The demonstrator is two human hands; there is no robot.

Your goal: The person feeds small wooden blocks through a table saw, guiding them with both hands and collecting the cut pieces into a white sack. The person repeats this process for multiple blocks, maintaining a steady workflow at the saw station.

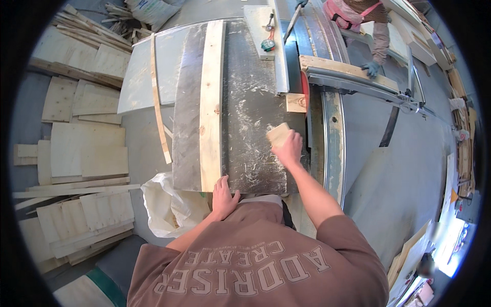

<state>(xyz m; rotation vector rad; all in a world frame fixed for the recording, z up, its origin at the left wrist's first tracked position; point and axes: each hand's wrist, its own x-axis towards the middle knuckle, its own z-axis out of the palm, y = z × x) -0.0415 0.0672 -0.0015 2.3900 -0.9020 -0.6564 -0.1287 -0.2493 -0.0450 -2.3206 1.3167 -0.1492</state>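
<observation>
Here, mid-work at a table saw (pixel 240 128), dusty dark top strewn with chips. Right hand (pixel 290 148) closed around a small wooden block (pixel 279 134), fingers pinching it just left of the red blade guard (pixel 305 92). Left hand (pixel 223 197) resting flat, fingers spread, on the near edge of the table, touching the near end of a long pale plank (pixel 211 102) lying near-to-far across the top. Another short offcut (pixel 295 102) sitting beside the blade, farther off. Thin strip (pixel 158 102) hanging over the left edge. On the floor to the left, stacks of cut boards (pixel 87 148), plus a white sack (pixel 169 204) near the table. Judging by these: several pieces already cut, long plank not yet sawn, block in hand not yet set down. Far right, a co-worker's gloved hand (pixel 370 68) on a board (pixel 348 69).
</observation>
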